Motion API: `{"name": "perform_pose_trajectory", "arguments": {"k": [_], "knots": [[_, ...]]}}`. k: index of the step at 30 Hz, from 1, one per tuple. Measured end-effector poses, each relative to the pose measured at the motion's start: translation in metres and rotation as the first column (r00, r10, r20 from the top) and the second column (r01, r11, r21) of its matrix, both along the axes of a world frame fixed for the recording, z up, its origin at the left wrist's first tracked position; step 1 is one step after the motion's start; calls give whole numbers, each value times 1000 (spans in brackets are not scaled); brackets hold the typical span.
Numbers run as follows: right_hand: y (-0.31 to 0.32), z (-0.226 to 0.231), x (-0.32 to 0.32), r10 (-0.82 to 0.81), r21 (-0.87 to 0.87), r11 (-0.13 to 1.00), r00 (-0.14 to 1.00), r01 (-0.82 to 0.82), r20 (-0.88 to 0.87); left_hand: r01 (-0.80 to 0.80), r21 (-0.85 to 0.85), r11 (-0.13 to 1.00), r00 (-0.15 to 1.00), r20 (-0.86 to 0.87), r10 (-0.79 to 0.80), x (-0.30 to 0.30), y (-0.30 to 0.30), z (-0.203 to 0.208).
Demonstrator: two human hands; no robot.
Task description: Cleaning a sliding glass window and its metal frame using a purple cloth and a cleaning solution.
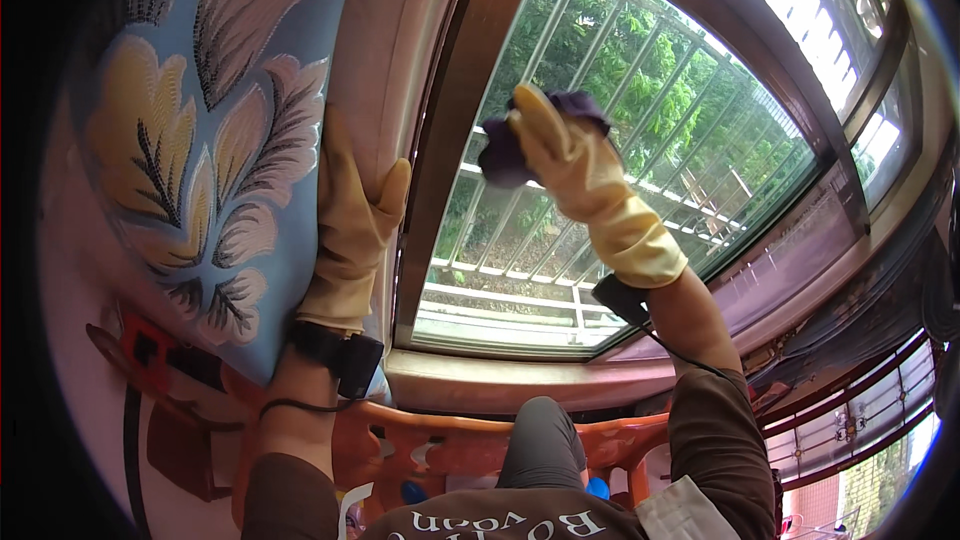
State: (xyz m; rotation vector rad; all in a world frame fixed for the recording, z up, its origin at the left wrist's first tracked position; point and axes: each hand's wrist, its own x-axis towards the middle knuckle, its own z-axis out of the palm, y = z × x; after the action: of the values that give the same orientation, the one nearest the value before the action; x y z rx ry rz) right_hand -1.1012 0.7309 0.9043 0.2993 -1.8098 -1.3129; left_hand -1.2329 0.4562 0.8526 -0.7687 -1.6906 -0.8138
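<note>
Both my hands wear cream rubber gloves. My right hand [560,145] presses a dark purple cloth [503,155] to the pane of a brown-framed window [620,70], its fingers closed over the cloth. At the curtain's edge, my left hand [355,210] lies against the pinkish wall beside the window frame, thumb spread from the fingers. Part of that hand meets a blue curtain [210,270] with large leaf patterns. A black device [345,355] is strapped round my left wrist, and another black device [620,298] sits by my right wrist.
Outside the glass stand a metal railing [560,270] and green foliage. A window sill [520,370] runs under the frame. Below it is an orange plastic piece [450,450] with openings, and my bent knee [542,440]. Dark drapery [850,320] hangs at the right.
</note>
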Motion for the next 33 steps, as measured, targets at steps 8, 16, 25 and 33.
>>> {"name": "perform_pose_trajectory", "arguments": {"k": [8, 16, 25, 33], "knots": [[-47, 70, -4, 52, -435, 892, 984, -123, -171, 209, 100, 973, 978, -30, -207, -13, 19, -7], [-32, 11, 27, 56, -242, 970, 947, 24, 316, 295, 100, 950, 955, -18, -295, -16, 14, -7], [-55, 133, -3, -7, -471, 882, 1000, -7, -27, -5, -4, 1000, 1000, 18, 5, -4, 3, -3], [123, 107, 218, 15, -648, 475, 741, -596, -671, -93, -8, 996, 995, -34, 93, 5, 19, 1]]}}
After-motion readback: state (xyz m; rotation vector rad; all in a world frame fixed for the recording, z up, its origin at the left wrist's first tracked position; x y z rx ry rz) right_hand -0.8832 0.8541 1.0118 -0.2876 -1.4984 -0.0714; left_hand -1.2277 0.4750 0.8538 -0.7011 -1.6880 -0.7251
